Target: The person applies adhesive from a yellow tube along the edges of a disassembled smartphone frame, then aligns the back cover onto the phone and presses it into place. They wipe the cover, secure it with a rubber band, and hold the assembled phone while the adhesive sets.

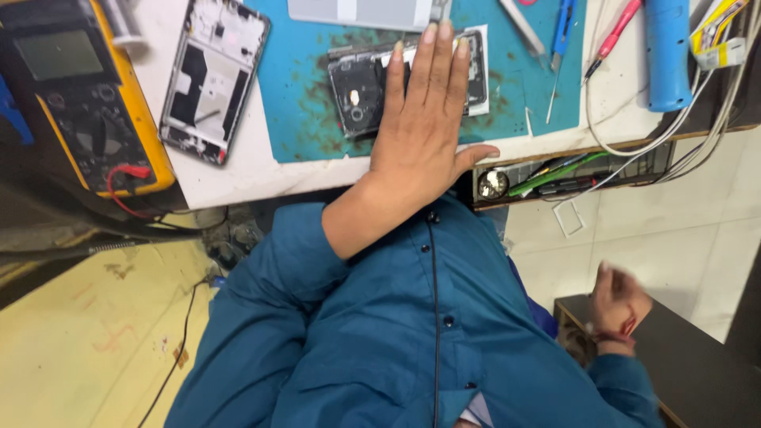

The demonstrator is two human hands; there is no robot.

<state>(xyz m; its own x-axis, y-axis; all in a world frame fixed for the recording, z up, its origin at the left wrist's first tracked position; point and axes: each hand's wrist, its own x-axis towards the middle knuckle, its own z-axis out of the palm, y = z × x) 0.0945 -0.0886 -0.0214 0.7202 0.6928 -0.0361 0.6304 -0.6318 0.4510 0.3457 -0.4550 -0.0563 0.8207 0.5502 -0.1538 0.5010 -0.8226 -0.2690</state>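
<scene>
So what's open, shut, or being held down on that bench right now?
Left hand: flat, palm down on the opened phone.
Opened phone: back off, insides showing, on the teal mat.
Second phone: opened, lying untouched.
Multimeter: screen blank.
Right hand: blurred, low, away from the bench.

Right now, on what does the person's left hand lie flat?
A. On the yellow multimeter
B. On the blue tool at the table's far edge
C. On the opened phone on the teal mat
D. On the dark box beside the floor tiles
C: the left hand lies palm down, fingers stretched, over the opened phone on the teal mat, while the yellow multimeter stands apart, untouched.
</scene>
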